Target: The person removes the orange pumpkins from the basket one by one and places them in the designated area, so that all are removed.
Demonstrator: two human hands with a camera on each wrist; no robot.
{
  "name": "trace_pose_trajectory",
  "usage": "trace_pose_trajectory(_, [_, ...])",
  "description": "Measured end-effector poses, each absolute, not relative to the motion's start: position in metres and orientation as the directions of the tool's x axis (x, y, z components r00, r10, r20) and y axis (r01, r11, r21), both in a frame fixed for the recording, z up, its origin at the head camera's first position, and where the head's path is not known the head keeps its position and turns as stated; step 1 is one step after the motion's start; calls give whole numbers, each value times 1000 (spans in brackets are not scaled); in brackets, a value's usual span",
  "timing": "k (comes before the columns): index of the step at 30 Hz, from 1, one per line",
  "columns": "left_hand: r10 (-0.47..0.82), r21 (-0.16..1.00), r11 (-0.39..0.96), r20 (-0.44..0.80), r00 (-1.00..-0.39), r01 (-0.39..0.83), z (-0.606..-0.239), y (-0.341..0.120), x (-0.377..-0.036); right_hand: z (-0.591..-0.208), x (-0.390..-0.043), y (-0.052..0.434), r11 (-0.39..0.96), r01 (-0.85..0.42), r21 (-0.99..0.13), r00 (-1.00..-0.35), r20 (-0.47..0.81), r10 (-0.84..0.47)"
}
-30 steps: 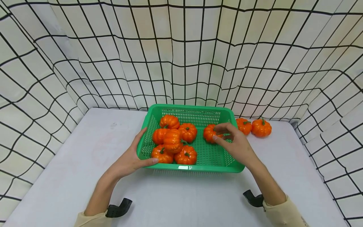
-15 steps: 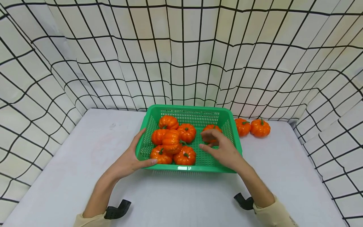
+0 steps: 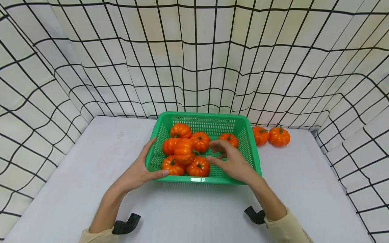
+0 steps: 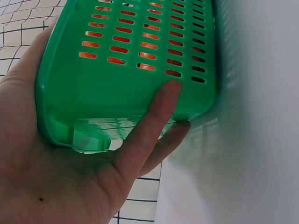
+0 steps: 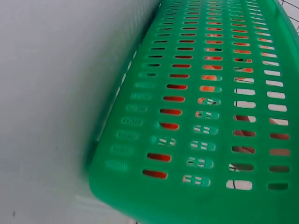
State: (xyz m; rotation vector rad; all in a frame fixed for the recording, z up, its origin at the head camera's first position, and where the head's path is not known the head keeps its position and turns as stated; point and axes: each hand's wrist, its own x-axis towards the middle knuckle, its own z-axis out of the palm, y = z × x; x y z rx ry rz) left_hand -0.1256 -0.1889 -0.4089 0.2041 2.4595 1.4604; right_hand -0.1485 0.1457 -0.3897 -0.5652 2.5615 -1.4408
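Note:
In the head view a green plastic basket (image 3: 209, 180) holds several orange toy pumpkins, heaped at its left. My left hand (image 3: 138, 172) grips the basket's front left corner, thumb over the rim; the left wrist view shows its fingers (image 4: 152, 123) against the outer wall. My right hand (image 3: 232, 162) is inside the basket with loosely bent fingers and holds nothing. Its fingertips are close to the back-middle pumpkin (image 3: 200, 141) and the front pumpkin (image 3: 198, 166); contact is unclear. Another pumpkin (image 3: 229, 138) lies behind it, partly hidden. One pumpkin (image 3: 183, 151) rests on top of others.
Two more pumpkins lie outside the basket, a nearer one (image 3: 259, 135) beside its right wall and another (image 3: 279, 136) farther right. The white table (image 3: 194, 216) is bordered by a black grid net (image 3: 197, 71) over white cloth. The right wrist view shows mostly the basket's slotted wall (image 5: 219, 112).
My right hand has moved left inside the basket, away from the right-hand pumpkin, which now shows more. My left hand has stayed on the basket corner.

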Motion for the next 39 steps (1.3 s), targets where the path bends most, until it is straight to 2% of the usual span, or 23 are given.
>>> trace_pose_trajectory(7, [264, 878, 478, -156, -952, -11, -410, -189, -126, -389, -150, 136, 459, -199, -866, -914, -5, -405])
trace_pose_trajectory(19, [264, 879, 476, -156, -952, -12, -412, -188, -126, -392, -157, 117, 444, -189, -876, -895, -33, -446])
trace_pose_trajectory(39, [262, 883, 469, -156, -952, -16, -410, -190, -126, -390, -161, 84, 556, -273, -786, -888, -18, -460])
